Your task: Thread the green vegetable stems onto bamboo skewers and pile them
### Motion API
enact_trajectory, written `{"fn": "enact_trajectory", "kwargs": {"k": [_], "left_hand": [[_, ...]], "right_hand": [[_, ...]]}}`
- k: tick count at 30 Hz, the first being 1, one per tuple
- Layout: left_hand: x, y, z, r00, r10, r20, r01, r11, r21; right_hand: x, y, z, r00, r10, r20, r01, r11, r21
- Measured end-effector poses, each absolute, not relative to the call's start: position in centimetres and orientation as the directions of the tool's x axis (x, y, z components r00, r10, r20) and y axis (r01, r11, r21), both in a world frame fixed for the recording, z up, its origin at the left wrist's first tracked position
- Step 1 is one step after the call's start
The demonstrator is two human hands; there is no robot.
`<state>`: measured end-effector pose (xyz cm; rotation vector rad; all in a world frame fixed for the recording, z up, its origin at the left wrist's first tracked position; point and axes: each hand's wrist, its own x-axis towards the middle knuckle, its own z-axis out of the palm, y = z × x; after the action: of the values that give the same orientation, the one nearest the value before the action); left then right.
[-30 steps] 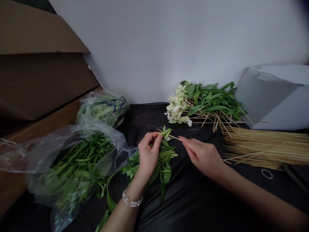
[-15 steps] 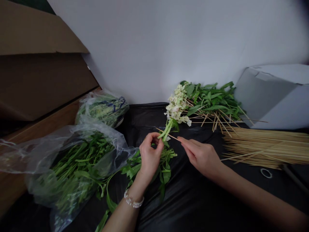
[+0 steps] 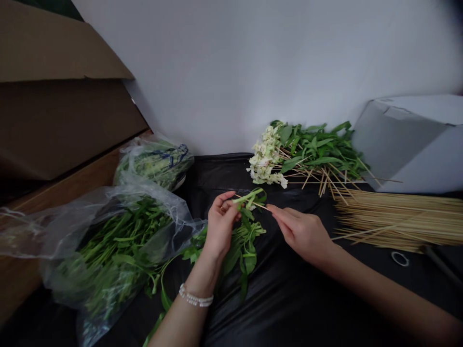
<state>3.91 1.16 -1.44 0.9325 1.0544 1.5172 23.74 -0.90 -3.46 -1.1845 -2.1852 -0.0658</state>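
Left hand: I am half curling my left hand (image 3: 221, 224) around the end of a green stem (image 3: 249, 195); I cannot tell how firmly the fingers are closing.
Right hand: I am pinching a thin stick (image 3: 261, 206) between the thumb and fingertips of my right hand (image 3: 304, 233).
Stem and stick: both are spanning the gap between my hands, above the black sheet (image 3: 289, 299); whether they are joining, I cannot tell.
Loose stems: a bunch (image 3: 249, 236) is lying just below, showing no sticks, so I am counting it undone.
Open bag: clear plastic (image 3: 181, 205) is holding more greens (image 3: 119, 241) at my left, seemingly untouched.
Spare sticks: a thick spread (image 3: 394, 219) is lying at my right, plenty remaining.
Pile: by the wall (image 3: 224, 86), leafy stems (image 3: 321, 149) and pale flowers (image 3: 265, 159) are resting with sticks poking out; I am judging these done.
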Motion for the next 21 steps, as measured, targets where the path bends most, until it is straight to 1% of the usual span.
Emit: {"fn": "enact_trajectory", "kwargs": {"k": [1,3,5,8,11,13,15,18,21], "left_hand": [[3.8,1.32,-1.4,-0.164,0.986,-0.035,-0.393,-0.033,0.919],[3.57,1.55,-1.36,-0.135,0.982,-0.129,-0.505,0.044,0.862],[3.41,1.66,-1.38,-0.071,0.98,-0.185,-0.567,0.113,0.816],[3.31,1.72,-1.5,0.071,0.961,-0.267,-0.645,0.249,0.723],[3.36,1.69,-1.58,0.116,0.946,-0.301,-0.677,0.297,0.673],[3.43,1.6,-1.59,0.103,0.953,-0.285,-0.659,0.28,0.698],[3.49,1.5,-1.63,0.074,0.969,-0.235,-0.616,0.23,0.754],[3.5,1.44,-1.87,0.038,0.992,-0.121,-0.516,0.123,0.847],[3.52,1.53,-2.21,0.011,1.0,-0.021,-0.381,0.023,0.924]], "right_hand": [[23.74,-0.89,-3.5,-0.388,0.734,0.557,0.763,0.595,-0.253],[23.76,-0.86,-3.58,-0.39,0.733,0.557,0.757,0.599,-0.259],[23.78,-0.81,-3.64,-0.384,0.733,0.562,0.762,0.595,-0.255],[23.81,-0.77,-3.63,-0.372,0.728,0.576,0.771,0.588,-0.245],[23.83,-0.74,-3.59,-0.373,0.721,0.584,0.767,0.594,-0.243],[23.85,-0.72,-3.59,-0.376,0.724,0.578,0.77,0.591,-0.24],[23.88,-0.7,-3.59,-0.379,0.728,0.571,0.771,0.59,-0.239],[23.95,-0.67,-3.58,-0.383,0.727,0.57,0.768,0.594,-0.242],[24.0,-0.62,-3.57,-0.377,0.72,0.582,0.769,0.594,-0.237]]}}
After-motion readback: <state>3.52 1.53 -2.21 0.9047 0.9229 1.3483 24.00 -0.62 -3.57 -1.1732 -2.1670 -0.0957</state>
